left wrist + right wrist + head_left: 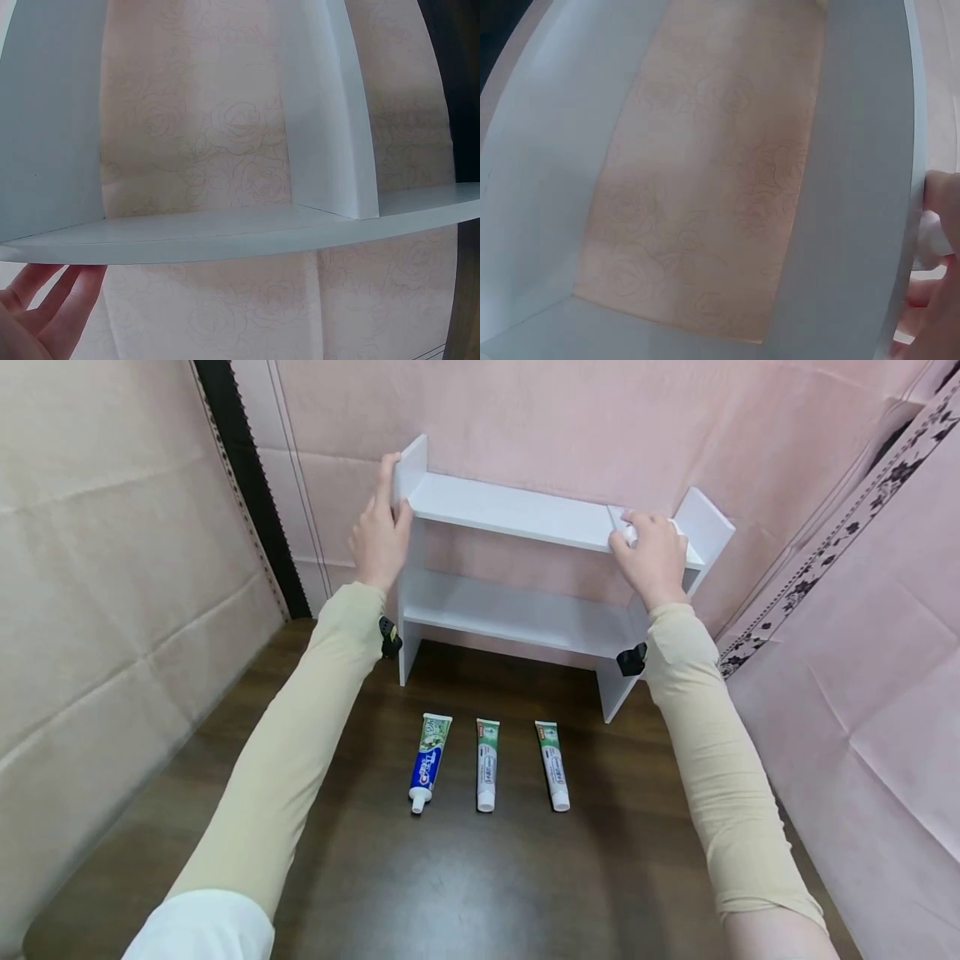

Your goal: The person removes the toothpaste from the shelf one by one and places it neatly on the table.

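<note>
A white two-tier shelf (517, 618) stands on the dark table against the pink cloth. My left hand (378, 539) rests against the outer face of its left side panel (411, 472), with the fingers fairly straight; in the left wrist view, fingertips touch that panel from outside. At the right end of the upper board (517, 510), my right hand (654, 556) holds a white tube (632, 532), mostly covered by the fingers. Its white end (932, 241) shows between the fingers in the right wrist view. The tube's kind is hard to make out.
Before the shelf lie a blue-and-green Crest toothpaste tube (430, 760) and two smaller white-and-green toothpaste tubes, one in the middle (487, 764) and one at right (552, 764). Cloth walls (112, 527) enclose the table on the left, back and right.
</note>
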The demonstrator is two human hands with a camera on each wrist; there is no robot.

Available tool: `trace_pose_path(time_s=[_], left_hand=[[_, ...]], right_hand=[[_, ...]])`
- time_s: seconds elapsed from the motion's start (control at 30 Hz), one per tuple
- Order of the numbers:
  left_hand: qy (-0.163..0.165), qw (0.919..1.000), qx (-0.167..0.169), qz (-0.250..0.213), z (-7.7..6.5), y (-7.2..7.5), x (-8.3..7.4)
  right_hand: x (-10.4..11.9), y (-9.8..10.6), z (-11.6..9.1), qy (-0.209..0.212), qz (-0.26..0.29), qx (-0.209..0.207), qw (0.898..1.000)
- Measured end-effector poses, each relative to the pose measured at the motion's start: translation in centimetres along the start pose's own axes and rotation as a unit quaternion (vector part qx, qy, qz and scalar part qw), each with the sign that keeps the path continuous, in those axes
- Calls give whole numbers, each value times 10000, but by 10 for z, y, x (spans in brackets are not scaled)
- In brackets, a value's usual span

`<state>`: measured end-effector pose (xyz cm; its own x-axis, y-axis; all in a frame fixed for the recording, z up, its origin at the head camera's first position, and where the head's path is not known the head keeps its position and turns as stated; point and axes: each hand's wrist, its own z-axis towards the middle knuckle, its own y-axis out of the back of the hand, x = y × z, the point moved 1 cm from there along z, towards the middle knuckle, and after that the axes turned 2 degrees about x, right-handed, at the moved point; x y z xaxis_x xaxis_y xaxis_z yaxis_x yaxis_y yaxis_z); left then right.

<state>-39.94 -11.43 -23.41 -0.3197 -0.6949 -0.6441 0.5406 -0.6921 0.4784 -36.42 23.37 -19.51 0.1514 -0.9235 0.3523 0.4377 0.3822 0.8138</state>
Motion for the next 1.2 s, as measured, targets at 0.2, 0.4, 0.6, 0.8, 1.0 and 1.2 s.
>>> trace_pose_path(time_s=[0.2, 0.4, 0.6, 0.8, 1.0, 1.2], left_hand=[[23, 10000, -20, 32, 1, 0, -1], [51, 10000, 2, 65, 2, 0, -2], [80, 10000, -24, 54, 2, -1, -1], [68, 9999, 11, 75, 1, -1, -1], [80, 9999, 23, 59, 1, 0, -2], [123, 9999, 51, 69, 1, 0, -2]], right_hand=[[-1, 1, -9, 154, 162, -497, 9985], [1, 0, -20, 280, 161, -840, 9959], [2, -1, -30, 336, 196, -999, 9942], [2, -5, -41, 453, 460, -1296, 9895], [1, -9, -49, 521, 713, -1467, 9852], [1, -12, -60, 470, 999, -1546, 9818]])
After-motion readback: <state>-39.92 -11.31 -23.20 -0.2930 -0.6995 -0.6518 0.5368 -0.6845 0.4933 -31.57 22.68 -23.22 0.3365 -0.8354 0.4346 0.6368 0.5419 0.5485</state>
